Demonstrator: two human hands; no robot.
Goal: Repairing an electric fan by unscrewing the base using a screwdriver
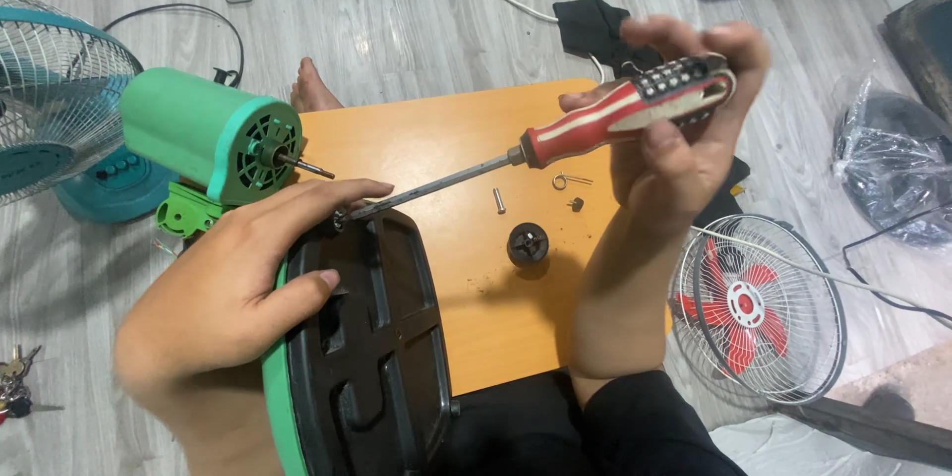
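The red-and-white screwdriver [595,124] slants down across the orange table [476,139], its handle clasped in the right hand [674,129]. Its tip meets the top edge of the black fan base [382,337], though the forefinger hides the exact spot. The left hand [233,283] grips that base, whose lower end is cut off. Behind stands the green motor [213,134]; a small screw [499,200] and black knob [528,243] lie nearby.
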